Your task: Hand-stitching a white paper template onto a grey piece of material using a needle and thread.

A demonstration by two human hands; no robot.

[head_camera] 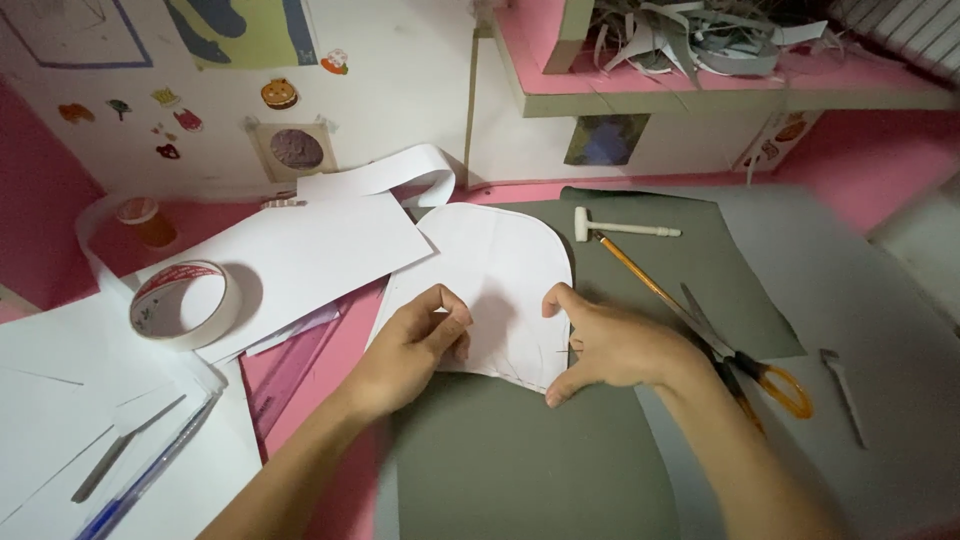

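both hands press a rounded white paper cutout flat on grey card on the worktop. left hand fingers curl together on its lower edge; right hand thumb and forefinger spread along its right edge. an orange jar stands far left, contents unclear.

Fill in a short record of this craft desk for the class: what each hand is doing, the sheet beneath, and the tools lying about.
left hand: fingertips pinching down on the white rounded paper template
right hand: thumb and fingers spread on the template's lower right edge
sheet beneath: grey-green card
right of hands: orange-handled scissors, pencil, small white mallet
left of hands: masking tape roll, blue pen
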